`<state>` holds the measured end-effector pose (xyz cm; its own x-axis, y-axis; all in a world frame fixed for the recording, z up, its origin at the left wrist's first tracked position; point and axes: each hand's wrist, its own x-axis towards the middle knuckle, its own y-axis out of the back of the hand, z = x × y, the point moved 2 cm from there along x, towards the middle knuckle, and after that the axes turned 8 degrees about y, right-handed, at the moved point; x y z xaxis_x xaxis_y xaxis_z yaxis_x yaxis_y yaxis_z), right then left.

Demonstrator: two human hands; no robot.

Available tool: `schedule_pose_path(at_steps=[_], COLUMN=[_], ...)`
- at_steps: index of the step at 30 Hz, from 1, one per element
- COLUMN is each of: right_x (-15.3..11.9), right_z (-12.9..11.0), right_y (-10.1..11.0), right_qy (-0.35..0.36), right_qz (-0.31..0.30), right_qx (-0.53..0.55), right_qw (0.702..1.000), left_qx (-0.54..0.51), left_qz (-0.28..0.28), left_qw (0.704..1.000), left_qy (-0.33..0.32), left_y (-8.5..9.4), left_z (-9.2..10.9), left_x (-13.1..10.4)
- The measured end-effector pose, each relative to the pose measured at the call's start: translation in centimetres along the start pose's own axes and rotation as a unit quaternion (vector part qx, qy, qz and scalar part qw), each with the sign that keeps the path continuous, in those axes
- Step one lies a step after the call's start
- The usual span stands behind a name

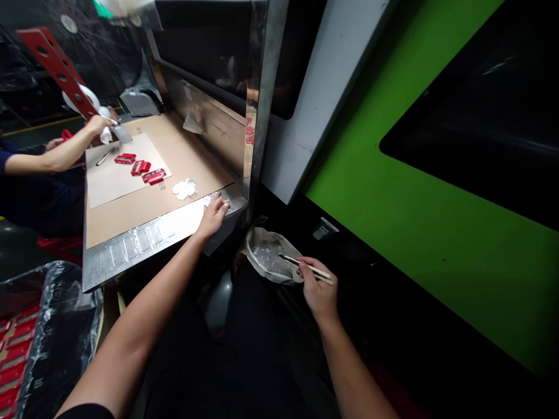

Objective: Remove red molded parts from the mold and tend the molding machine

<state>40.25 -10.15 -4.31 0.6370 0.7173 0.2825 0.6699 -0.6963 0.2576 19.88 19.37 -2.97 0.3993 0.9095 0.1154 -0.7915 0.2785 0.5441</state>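
My right hand (321, 288) is closed around a thin pale stick tool (321, 272) with a dark tip. The tip points into a lined bag (262, 267) with an open mouth, which has clear scraps inside. My left hand (213, 215) rests on the metal edge of the table (109, 267), near its right corner. Its fingers are slightly spread, and nothing shows in them. Beyond it, a small white crumpled pile (184, 188) lies on the cardboard. Several red parts, one of them a red piece (154, 176), lie on and beside a pale sheet (126, 189).
Across the table, a person's hand (98, 124) holds a scraper-like tool (121, 132). A perforated red bar (59, 70) slants above. Red parts fill a plastic-lined box (65, 326) at lower left. A metal post (257, 105) and green machine panel (393, 192) stand to the right.
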Motion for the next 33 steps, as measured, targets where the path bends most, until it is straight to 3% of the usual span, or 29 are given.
schedule_pose_path(at_steps=[4,9,14,19,27,33], right_x=[4.2,9.8,11.7,11.8,11.9,11.7], right_z=[-1.3,-1.3,-1.2,-0.4,0.7,1.8], right_y=[-4.4,-12.9,-19.2,-21.4,-21.7,-23.0], right_qy=[0.100,0.122,0.116,0.086,0.018,-0.028], right_qz=[-0.018,-0.099,-0.159,-0.169,-0.158,-0.227], right_qx=[-0.042,-0.019,-0.047,-0.049,-0.030,0.046], right_qw=[0.994,0.987,0.979,0.981,0.987,0.972], left_qx=[0.061,0.132,0.208,0.250,0.280,0.284], left_qz=[-0.042,-0.036,-0.045,-0.052,-0.071,-0.082], left_qw=[0.997,0.988,0.970,0.959,0.950,0.949], left_qy=[-0.020,-0.068,-0.118,-0.126,-0.118,-0.114], left_y=[0.0,1.4,2.0,1.6,1.7,1.7], left_z=[0.7,0.2,-1.4,-2.1,-2.2,-2.3], left_x=[-1.2,-1.1,-0.4,-0.6,-0.8,-0.7])
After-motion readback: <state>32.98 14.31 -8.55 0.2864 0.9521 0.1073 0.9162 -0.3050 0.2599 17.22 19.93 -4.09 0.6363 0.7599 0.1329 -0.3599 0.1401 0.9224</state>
